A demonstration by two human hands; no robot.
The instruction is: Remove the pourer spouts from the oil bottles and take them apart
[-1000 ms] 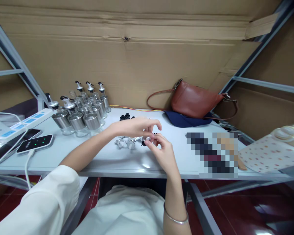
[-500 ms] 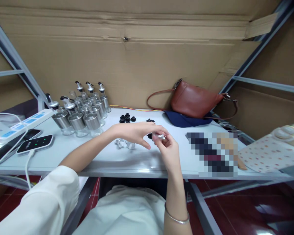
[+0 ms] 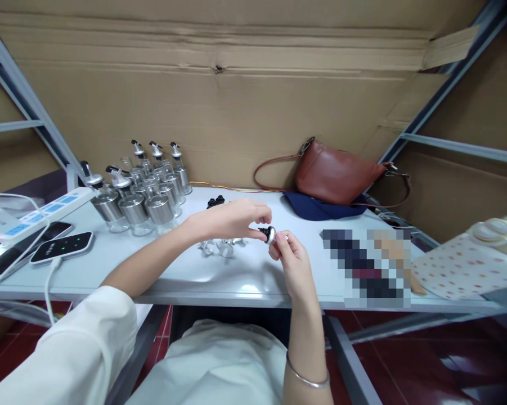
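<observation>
A pourer spout [image 3: 270, 235] with a silver collar and a black ribbed stopper is held between my two hands above the table. My right hand [image 3: 294, 260] is closed, pinching its silver end. From the left, my left hand [image 3: 238, 219] curls its fingers and thumb about the black ribbed end; the exact contact is partly hidden. Beneath my hands lie several silver pourer tops [image 3: 225, 249]. Black stopper parts [image 3: 215, 201] sit behind my left hand, which partly covers them.
Several glass bottles with steel sleeves [image 3: 159, 209] stand at the left, some topped with pourers. Near them are a power strip [image 3: 73, 197] and a charging device [image 3: 62, 248]. A brown handbag [image 3: 337, 174] rests on a navy cloth item [image 3: 321, 209]. A dotted bag [image 3: 460, 264] lies right.
My left hand has gone from spread fingers to curled around the black end. My right hand has shifted slightly right and down, and the pourer spout now shows more fully.
</observation>
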